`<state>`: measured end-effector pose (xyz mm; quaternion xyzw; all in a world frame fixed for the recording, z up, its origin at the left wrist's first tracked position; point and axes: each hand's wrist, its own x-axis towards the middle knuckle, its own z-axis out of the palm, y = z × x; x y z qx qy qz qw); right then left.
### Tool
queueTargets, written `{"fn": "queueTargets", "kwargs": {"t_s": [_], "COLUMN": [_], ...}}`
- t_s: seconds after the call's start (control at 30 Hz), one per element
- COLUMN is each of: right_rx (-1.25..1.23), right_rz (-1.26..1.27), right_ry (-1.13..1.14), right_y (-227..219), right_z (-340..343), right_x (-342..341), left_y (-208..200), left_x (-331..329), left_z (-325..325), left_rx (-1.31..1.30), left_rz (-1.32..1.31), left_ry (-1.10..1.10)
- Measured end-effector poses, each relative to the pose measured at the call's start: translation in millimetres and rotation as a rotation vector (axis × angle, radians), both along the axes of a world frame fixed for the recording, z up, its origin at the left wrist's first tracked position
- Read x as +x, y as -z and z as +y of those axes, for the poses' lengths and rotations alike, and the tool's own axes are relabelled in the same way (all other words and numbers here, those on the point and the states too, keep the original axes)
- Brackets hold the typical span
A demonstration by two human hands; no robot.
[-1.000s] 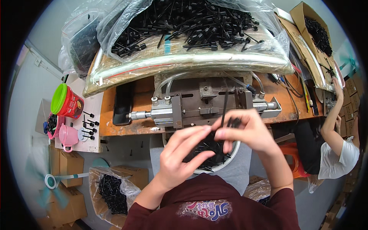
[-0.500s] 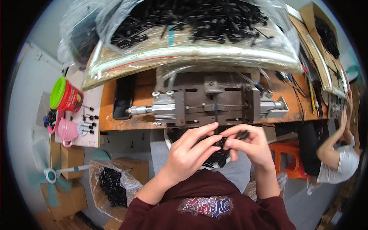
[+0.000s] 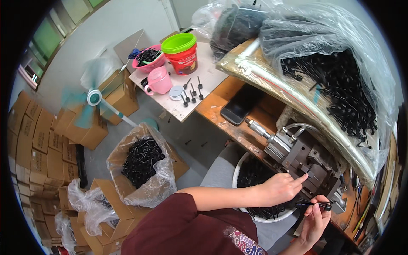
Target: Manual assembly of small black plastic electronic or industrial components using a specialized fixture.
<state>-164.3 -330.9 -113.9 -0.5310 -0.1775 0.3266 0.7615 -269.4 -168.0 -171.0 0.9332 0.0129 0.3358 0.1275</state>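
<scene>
My left hand [image 3: 280, 188] reaches over the metal clamping fixture [image 3: 300, 158], its index finger stretched to the small block in the middle. The other fingers curl under, and I see nothing in them. Close by on the right, my right hand [image 3: 315, 221] pinches thin black rods with black knob ends [image 3: 326, 206]; I cannot tell how many. Below my left forearm, a white tub [image 3: 235, 180] full of similar black rods rests at my lap.
Beyond the fixture, a plastic-wrapped board [image 3: 272, 80] bears a heap of black rods [image 3: 340, 85]. A dark phone-like slab [image 3: 242, 104] lies on the orange bench. Left are a red bucket [image 3: 185, 59], a pink cup [image 3: 159, 80], a lined carton of rods [image 3: 117, 159] and a fan [image 3: 94, 97].
The view has swung to the left, bringing in more cartons and the side table. My hands have come apart; the left index finger now reaches to the fixture, while the right keeps its rods.
</scene>
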Motion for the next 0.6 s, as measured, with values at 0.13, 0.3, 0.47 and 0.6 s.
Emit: {"fn": "queueTargets", "kwargs": {"t_s": [0.13,0.3,0.47,0.6], "right_rx": [-0.015,-0.013,-0.016,-0.02], "right_rz": [-0.039,-0.012,-0.009,-0.014], "right_ry": [-0.04,-0.019,-0.032,-0.021], "right_y": [-3,-6,-11,-15], "right_z": [4,12,14,14], "right_x": [-5,-6,-5,-5], "left_y": [-13,-18,-23,-29], "left_x": [7,7,8,10], "left_z": [1,7,10,9], "left_rx": [0.027,-0.003,0.013,-0.006], "left_rz": [0.118,0.168,0.212,0.218], "left_ry": [-0.001,0.006,-0.012,0.001]}}
